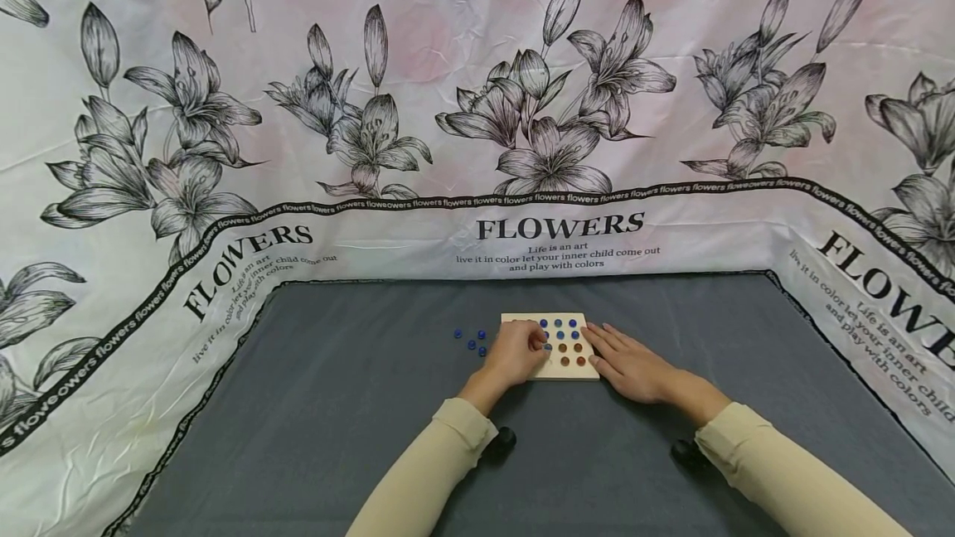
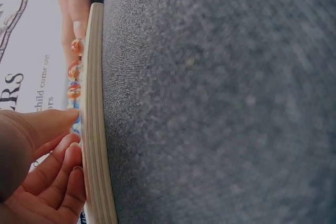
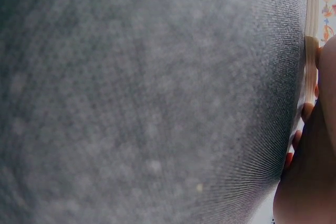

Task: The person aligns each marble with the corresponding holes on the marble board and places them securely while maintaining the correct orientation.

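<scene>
A pale wooden board [image 1: 552,373] lies flat on the cloth, with marbles in rows of hollows. Blue marbles [image 1: 559,323] fill the far rows; orange ones [image 1: 564,361] sit nearer on the right. Over the board's left part, my left hand [image 1: 511,355] pinches a blue marble [image 1: 548,347] between thumb and finger. The left wrist view shows that thumb and forefinger at a blue marble [image 2: 76,125], just above the board's side. My right hand [image 1: 634,367] rests its extended fingers along the board's right edge. The left hand hides some of the hollows.
Several loose blue marbles [image 1: 472,345] lie on the grey cloth [image 1: 358,404] left of the board. A dark rounded thing [image 1: 500,444] is under the left wrist, another [image 1: 688,454] under the right. Behind hangs a flower-printed curtain [image 1: 418,243].
</scene>
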Demonstrator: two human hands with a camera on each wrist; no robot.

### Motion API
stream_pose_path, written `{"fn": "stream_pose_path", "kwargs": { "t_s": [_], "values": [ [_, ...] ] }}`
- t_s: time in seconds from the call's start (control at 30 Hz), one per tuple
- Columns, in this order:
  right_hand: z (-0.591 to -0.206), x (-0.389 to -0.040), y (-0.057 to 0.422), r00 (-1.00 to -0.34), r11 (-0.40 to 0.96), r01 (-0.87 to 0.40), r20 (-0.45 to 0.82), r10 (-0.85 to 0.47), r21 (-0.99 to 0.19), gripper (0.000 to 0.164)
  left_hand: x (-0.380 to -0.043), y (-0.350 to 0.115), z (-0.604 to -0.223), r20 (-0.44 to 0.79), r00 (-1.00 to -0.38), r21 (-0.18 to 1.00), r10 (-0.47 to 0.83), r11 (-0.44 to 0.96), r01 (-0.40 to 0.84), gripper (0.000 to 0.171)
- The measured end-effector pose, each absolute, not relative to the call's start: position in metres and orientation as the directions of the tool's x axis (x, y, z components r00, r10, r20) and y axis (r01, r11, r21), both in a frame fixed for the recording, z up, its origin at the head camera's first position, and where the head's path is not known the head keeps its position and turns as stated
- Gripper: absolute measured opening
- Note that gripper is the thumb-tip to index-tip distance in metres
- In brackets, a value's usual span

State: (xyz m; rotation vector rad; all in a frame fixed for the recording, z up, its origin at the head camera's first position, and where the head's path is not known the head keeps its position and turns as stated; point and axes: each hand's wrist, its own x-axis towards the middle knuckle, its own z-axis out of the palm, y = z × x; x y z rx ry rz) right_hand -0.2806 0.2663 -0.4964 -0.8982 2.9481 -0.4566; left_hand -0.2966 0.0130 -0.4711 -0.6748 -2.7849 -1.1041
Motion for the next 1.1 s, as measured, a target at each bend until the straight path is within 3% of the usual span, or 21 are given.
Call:
{"fn": "stream_pose_path", "kwargs": {
  "t_s": [1.1],
  "values": [
    [-0.5, -0.282, 0.268, -0.844, 0.794, -0.516, 0.035, -0.535, -0.32, 0.059, -0.277, -0.027, -0.455, 0.216, -0.868, 0.626, 0.447, 0.619, 0.475, 0.025]
  ]
}}
